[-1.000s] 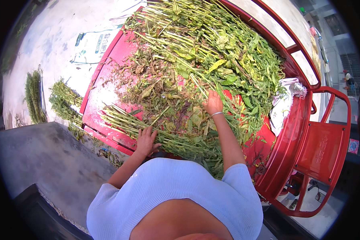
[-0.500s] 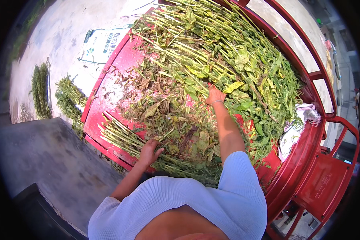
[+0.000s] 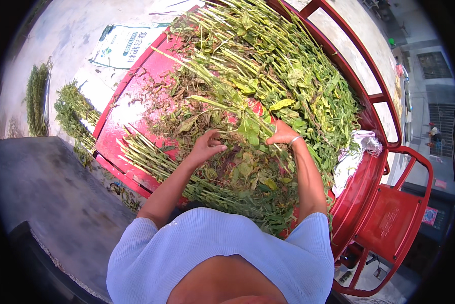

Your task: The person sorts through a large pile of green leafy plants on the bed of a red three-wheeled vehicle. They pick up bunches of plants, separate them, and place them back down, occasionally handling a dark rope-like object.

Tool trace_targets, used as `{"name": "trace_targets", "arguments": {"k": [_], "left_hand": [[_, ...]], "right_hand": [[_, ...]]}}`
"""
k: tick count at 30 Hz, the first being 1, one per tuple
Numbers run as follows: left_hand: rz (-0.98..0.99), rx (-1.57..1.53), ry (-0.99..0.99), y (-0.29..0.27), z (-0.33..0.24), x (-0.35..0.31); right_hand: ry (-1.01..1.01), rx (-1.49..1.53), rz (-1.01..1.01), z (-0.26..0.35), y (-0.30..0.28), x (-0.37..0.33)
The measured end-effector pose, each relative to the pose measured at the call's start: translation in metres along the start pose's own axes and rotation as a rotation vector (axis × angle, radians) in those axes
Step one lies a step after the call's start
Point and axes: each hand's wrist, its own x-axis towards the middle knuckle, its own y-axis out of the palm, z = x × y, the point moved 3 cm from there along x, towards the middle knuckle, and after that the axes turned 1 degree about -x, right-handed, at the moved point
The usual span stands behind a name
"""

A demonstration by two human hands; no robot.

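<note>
My right hand (image 3: 283,134), a band at its wrist, grips a few leafy green stalks (image 3: 221,105) at the near side of the big pile. Their bare cut ends point up and left, and leaves hang under the hand. My left hand (image 3: 205,148) hovers over loose dry leaves (image 3: 187,123), thumb and fingers apart, close to the held stalks. The large pile of cut stalks (image 3: 298,76) covers the far and right part of the red cart bed (image 3: 117,124). A smaller bundle of stalks (image 3: 151,159) lies along the near edge, beneath my left forearm.
A red rail (image 3: 359,50) bounds the bed on the right, with a red seat-like panel (image 3: 389,215) beyond. White cloth (image 3: 351,162) lies by the rail. On the ground at left are a printed sack (image 3: 123,45) and two plant bundles, one upright-looking (image 3: 36,99). A grey slab (image 3: 55,187) stands near left.
My right hand has drawn back toward me, bringing a few stalks out of the pile. My left hand has lifted off the near bundle and moved up and right. The view has shifted slightly.
</note>
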Motion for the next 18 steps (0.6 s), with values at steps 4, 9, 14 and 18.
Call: {"name": "trace_targets", "arguments": {"k": [4, 9, 14, 18], "left_hand": [[0.048, -0.409, -0.076, 0.016, -0.026, -0.005], [0.085, -0.449, -0.197, 0.023, -0.024, -0.03], [-0.047, -0.471, -0.31, 0.019, 0.011, -0.069], [-0.096, -0.535, -0.329, 0.0, 0.033, -0.092]], "right_hand": [[-0.022, 0.091, -0.155, 0.038, -0.009, -0.068], [-0.018, 0.064, -0.015, 0.056, -0.013, -0.113], [0.004, -0.002, -0.476, 0.01, 0.005, -0.089], [0.058, -0.114, -0.763, 0.003, 0.002, -0.085]]}}
